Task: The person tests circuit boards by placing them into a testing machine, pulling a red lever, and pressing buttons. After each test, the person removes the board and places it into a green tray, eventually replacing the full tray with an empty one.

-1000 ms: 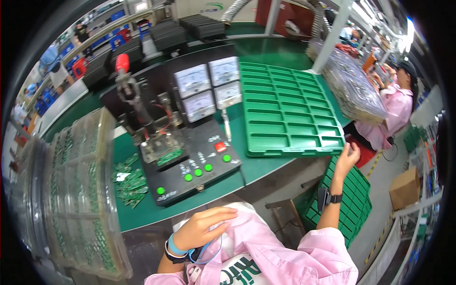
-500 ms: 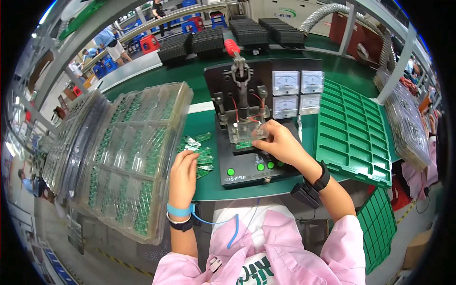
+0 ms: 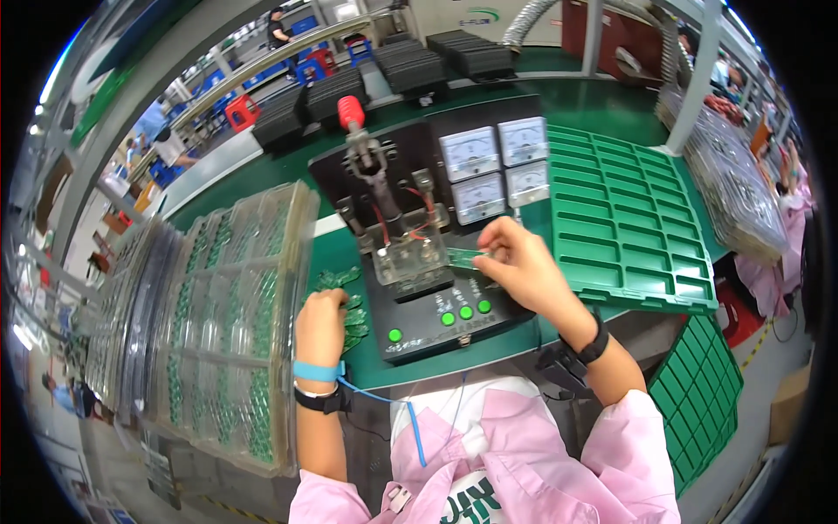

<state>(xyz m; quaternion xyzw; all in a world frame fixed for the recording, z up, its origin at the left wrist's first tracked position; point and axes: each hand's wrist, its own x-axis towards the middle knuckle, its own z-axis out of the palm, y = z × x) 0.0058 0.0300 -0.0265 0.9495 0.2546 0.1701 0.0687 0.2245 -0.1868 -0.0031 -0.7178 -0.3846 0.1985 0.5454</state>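
Green PCB (image 3: pixel 461 258) is in the R hand (image 3: pixel 522 265): thumb + fingertips pinched on its R end, rest of the strip sticking out L of the fingers, its far end right by the clear plate (image 3: pixel 408 264) of the test fixture (image 3: pixel 381 188). Whether it touches the plate, can't tell. R hand is nearly closed, over the R part of the black box (image 3: pixel 419 342). L hand (image 3: pixel 320 325): fingers curled down at the L edge of the PCB pile (image 3: pixel 354 321), L of the box; can't tell if it has hold of one.

Farther out: green btns (image 3: pixel 448 319) along box front, red-tipped lever (image 3: pixel 351 113) up top, 4 panel meters (image 3: pixel 479 199) behind R hand. Green tray (image 3: pixel 628 229) to the R, clear trays w/ PCBs (image 3: pixel 301 249) standing L of L hand. Black tray stacks (image 3: pixel 471 54) at the back.
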